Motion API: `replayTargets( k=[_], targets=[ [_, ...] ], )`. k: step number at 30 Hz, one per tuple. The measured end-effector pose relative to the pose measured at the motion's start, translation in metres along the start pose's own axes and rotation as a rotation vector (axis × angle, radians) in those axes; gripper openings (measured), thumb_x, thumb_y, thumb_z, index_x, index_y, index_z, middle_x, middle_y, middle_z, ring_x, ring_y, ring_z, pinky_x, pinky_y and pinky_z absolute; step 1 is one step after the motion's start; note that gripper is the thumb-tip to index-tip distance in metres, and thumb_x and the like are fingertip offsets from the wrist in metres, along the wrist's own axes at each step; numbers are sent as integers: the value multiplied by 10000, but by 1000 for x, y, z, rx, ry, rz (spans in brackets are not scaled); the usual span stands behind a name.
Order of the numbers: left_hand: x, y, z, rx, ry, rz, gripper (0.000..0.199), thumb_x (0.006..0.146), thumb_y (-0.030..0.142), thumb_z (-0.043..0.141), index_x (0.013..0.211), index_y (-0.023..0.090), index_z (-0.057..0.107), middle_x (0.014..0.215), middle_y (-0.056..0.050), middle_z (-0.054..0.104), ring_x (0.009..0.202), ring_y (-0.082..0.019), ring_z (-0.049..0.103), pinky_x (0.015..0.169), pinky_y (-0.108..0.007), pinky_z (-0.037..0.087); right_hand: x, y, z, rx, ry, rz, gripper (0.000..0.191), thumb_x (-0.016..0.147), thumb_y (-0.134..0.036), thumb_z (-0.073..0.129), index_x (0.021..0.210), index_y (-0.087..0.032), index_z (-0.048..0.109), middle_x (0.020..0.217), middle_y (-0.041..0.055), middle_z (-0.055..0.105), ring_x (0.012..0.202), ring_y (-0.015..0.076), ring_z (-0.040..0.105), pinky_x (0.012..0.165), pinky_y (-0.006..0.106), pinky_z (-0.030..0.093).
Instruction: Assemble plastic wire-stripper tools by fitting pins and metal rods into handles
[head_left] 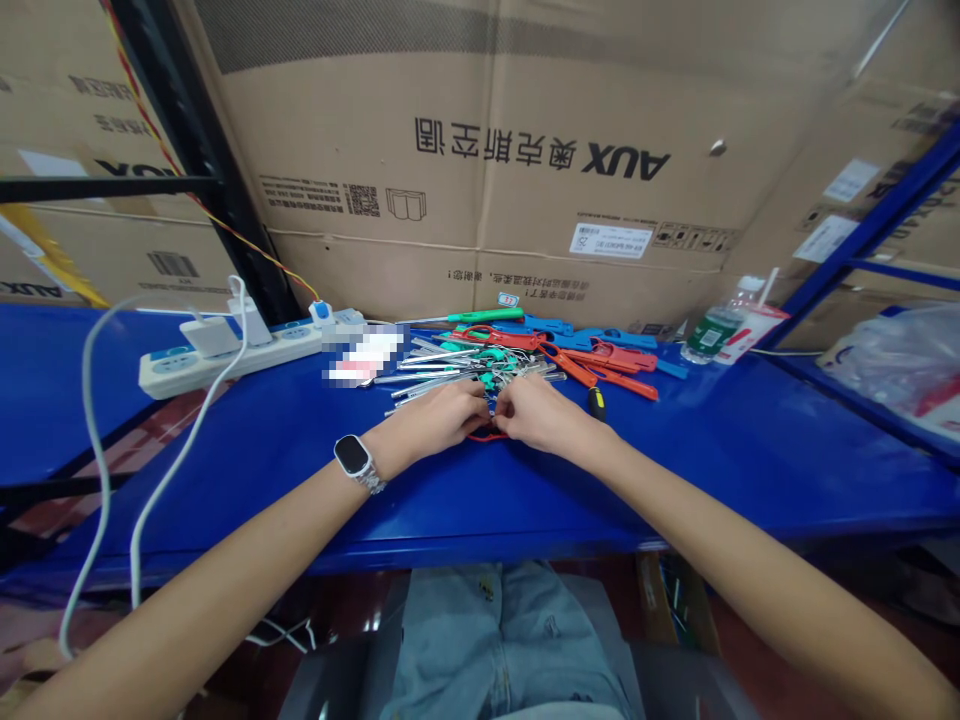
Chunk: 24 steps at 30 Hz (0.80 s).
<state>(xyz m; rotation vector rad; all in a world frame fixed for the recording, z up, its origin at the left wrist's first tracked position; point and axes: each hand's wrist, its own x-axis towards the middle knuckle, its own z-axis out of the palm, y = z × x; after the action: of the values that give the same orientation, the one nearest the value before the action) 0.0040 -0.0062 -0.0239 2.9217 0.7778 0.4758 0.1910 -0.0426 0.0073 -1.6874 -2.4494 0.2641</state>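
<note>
My left hand (454,412) and my right hand (531,408) meet over the blue table (465,500), fingertips pinched close together. What they hold between them is too small to make out; a red loop-like edge (487,436) shows just below the fingers. Right behind my hands lies a pile of silver metal rods (431,372) with green parts (491,360). Red plastic pieces (615,356) and blue plastic pieces (551,326) lie to the back right of the pile. A yellow and black handle (597,402) rests near my right hand.
A white power strip (292,343) with plugs and cables lies at the back left. A green-handled tool (484,316) is behind the pile. A bottle (709,335) and a cup (750,330) stand at the back right. Large cardboard boxes (480,220) rise behind the table.
</note>
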Motion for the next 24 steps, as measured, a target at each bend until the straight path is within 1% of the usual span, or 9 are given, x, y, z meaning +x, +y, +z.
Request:
replayTargets(
  k=[5,9,14,18,21,24],
  targets=[
    [0,1,0,-6,-20,-17,169,952,111,567,918,155,726,975,-80,652,865,-198,636,755,-304,488,-1,0,-2,31,-15,-28,172,844,-150,619,820,-149,789,727,91,730,626,163,606,568,261,369],
    [0,-1,2,-7,-9,-18,175,944,98,563,911,155,725,954,-75,644,823,-186,622,728,-296,473,1,0,-3,49,-29,22,158,819,-127,640,825,-151,796,712,80,727,644,159,617,572,249,373],
    [0,-2,3,-27,6,-14,168,941,101,566,911,155,722,943,-69,641,811,-179,619,722,-294,468,4,0,-4,48,-31,28,125,815,-160,673,804,-150,797,718,78,729,638,158,606,557,254,359],
    [-1,-2,3,-39,15,-19,161,941,106,569,915,155,720,945,-67,640,804,-175,617,715,-292,468,5,1,-5,67,-49,42,123,814,-165,674,789,-157,794,685,63,710,610,149,586,541,252,357],
    [-1,-2,2,-42,27,-17,158,948,123,566,916,155,717,937,-64,634,792,-171,615,705,-289,469,4,3,-6,80,-43,17,139,830,-172,661,782,-165,791,681,56,706,615,146,585,559,251,369],
    [-1,-2,3,-34,33,-11,157,950,137,564,906,154,713,924,-62,627,771,-166,610,694,-286,470,1,2,-7,103,-42,9,129,822,-143,669,799,-160,794,704,55,719,643,144,601,586,242,383]
  ],
)
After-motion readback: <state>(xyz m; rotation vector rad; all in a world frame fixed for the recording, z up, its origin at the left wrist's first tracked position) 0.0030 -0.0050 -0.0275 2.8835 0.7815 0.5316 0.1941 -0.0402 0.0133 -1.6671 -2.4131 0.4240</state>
